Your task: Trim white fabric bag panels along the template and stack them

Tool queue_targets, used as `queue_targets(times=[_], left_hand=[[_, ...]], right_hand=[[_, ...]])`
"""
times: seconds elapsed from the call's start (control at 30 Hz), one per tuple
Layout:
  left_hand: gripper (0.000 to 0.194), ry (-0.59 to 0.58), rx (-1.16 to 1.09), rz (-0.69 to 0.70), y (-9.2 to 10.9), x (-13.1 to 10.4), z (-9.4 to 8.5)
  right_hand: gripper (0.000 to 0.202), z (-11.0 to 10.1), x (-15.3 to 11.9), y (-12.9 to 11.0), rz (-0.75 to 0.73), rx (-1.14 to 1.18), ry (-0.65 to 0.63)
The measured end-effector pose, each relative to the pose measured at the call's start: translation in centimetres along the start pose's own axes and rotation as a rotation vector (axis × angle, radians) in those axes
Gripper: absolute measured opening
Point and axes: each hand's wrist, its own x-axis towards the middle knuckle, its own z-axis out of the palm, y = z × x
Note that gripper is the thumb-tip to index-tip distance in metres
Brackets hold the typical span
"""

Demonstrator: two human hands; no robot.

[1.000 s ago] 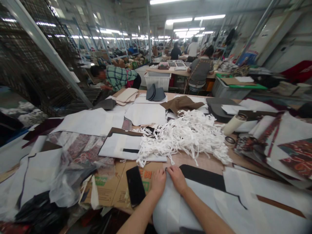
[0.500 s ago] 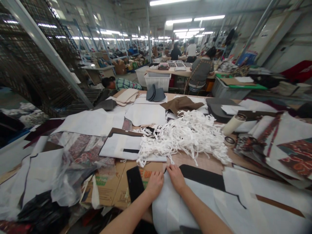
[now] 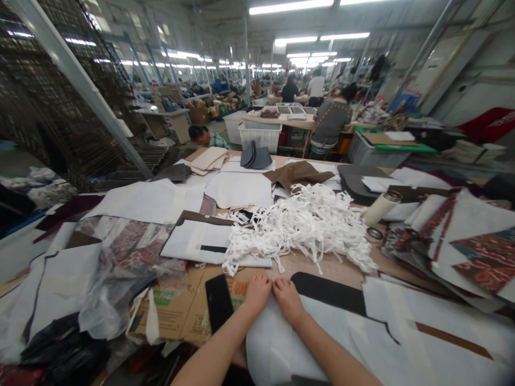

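Observation:
My left hand (image 3: 258,293) and my right hand (image 3: 287,299) are side by side at the top left corner of a pale white fabric panel (image 3: 277,343). Both have curled fingers closed on the panel's edge, and the fingertips are partly hidden. A dark strip (image 3: 328,292) runs along the panel's top, right of my right hand. Left of my left hand, a black phone-like slab (image 3: 219,303) lies on flattened cardboard (image 3: 181,308). Just beyond my hands is a tangled heap of narrow white tapes (image 3: 306,230).
A cream cylindrical bottle (image 3: 380,208) and a tape roll (image 3: 375,234) are right of the heap. Fabric stacks (image 3: 478,241) lie at right, clear plastic (image 3: 108,300) at left. A person (image 3: 211,138) bends beyond the table; others sit farther back.
My right hand has shifted slightly down and left, closer to my left hand at the panel's corner. The person beyond the table has moved a little right and lower.

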Motion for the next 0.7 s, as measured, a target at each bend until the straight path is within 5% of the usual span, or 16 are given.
queue_targets(times=[0.2,0.33,0.47,0.57,0.7], left_hand=[[0.029,-0.035,0.118,0.144,1.4,-0.4,-1.0],[0.032,-0.038,0.023,-0.068,2.0,0.0,-1.7],[0.040,-0.026,-0.230,-0.374,1.8,-0.4,-2.0],[0.060,0.016,-0.512,-0.454,1.3,-1.4,-1.6],[0.107,0.105,-1.006,-0.472,0.2,-4.0,-2.1]], right_hand=[[0.025,-2.5,-1.8,1.7,0.016,-0.052,-0.141],[0.027,-5.4,-3.5,4.4,0.174,-0.024,-0.254],[0.035,-7.1,-3.8,6.8,0.388,0.049,-0.416],[0.039,-7.4,-4.3,6.9,0.371,0.057,-0.493],[0.043,-8.6,-5.9,5.3,0.272,-0.019,-0.273]])
